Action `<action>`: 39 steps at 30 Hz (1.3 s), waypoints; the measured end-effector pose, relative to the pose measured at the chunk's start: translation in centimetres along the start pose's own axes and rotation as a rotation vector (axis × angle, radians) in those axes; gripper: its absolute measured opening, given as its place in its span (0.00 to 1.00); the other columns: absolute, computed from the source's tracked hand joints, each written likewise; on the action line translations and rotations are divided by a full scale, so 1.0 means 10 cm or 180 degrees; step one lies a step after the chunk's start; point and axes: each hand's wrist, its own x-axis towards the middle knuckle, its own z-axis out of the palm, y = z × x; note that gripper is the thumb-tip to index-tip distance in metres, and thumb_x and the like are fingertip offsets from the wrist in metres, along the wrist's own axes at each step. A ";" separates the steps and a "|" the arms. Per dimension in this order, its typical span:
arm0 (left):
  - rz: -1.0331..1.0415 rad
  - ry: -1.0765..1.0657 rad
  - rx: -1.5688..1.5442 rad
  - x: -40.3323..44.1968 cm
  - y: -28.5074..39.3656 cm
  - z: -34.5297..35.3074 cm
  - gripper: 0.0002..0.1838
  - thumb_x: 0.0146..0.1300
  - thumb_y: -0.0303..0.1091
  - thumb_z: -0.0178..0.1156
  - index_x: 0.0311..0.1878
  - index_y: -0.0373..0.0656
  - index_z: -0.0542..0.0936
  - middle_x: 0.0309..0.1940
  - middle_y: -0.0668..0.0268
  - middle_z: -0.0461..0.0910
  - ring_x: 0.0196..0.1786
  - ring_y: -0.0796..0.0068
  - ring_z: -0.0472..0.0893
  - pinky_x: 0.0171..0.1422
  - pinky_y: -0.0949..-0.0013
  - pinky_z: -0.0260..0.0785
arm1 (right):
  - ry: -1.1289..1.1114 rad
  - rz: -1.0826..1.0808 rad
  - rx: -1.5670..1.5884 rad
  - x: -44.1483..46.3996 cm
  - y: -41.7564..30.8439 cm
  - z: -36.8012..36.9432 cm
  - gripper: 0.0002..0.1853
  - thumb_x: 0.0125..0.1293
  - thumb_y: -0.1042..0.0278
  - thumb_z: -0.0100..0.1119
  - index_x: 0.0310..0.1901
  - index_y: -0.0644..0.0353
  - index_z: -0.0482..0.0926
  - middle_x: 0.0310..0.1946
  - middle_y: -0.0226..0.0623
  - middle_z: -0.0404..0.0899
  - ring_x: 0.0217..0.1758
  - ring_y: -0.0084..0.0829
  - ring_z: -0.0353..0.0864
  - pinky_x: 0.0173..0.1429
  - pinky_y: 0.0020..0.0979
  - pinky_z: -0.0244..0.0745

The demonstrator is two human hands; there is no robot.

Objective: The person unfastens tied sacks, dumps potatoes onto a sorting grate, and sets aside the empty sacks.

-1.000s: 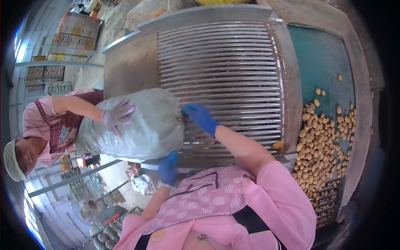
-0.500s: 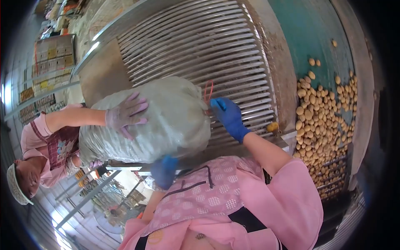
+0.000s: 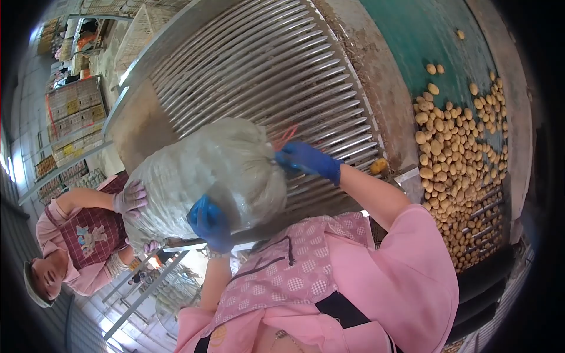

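Note:
A bulging grey-green woven sack (image 3: 200,176) lies on its side over the edge of a metal bar rack (image 3: 265,65). My right hand (image 3: 306,160), in a blue glove, is closed at the sack's gathered mouth, where a red tie string (image 3: 285,136) sticks out. My left hand (image 3: 210,225), also blue-gloved, presses against the sack's near side with its fingers curled together. A co-worker's gloved hand (image 3: 130,199) rests on the sack's far-left end, and that person's other hand (image 3: 150,246) is low beside it.
Many potatoes (image 3: 453,159) lie on a green conveyor belt (image 3: 406,35) at the right. One potato (image 3: 378,166) sits at the rack's edge. Stacked crates (image 3: 76,109) and metal rails (image 3: 65,165) stand at the left, behind the co-worker (image 3: 82,235).
My left hand has moved up onto the sack's side. The co-worker's hand has slid back toward the sack's left end. My right hand stays at the mouth; the view has shifted somewhat.

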 end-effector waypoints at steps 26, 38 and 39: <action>-0.0121 0.0138 -0.0352 0.03 -0.02 0.29 0.15 0.61 0.23 0.61 0.51 0.39 0.83 0.47 0.56 0.85 0.49 0.56 0.82 0.54 0.60 0.74 | 0.0689 -0.0252 -0.1203 -0.25 -0.10 0.03 0.16 0.72 0.52 0.59 0.48 0.58 0.79 0.41 0.30 0.79 0.44 0.22 0.78 0.50 0.29 0.77; 0.0074 0.0302 -0.0462 0.09 0.01 0.36 0.13 0.61 0.23 0.61 0.49 0.37 0.84 0.49 0.53 0.85 0.50 0.55 0.83 0.56 0.58 0.74 | 0.0347 0.0241 -0.2425 -0.75 0.01 -0.61 0.20 0.65 0.44 0.64 0.43 0.54 0.82 0.30 0.33 0.81 0.29 0.31 0.79 0.36 0.35 0.74; 0.0075 0.0318 -0.0476 0.07 0.02 0.37 0.13 0.61 0.23 0.61 0.49 0.38 0.84 0.49 0.53 0.85 0.50 0.55 0.83 0.56 0.58 0.74 | 0.0798 0.0483 -0.2975 -0.72 -0.06 -0.83 0.20 0.66 0.44 0.64 0.43 0.55 0.82 0.33 0.38 0.84 0.32 0.36 0.83 0.40 0.38 0.76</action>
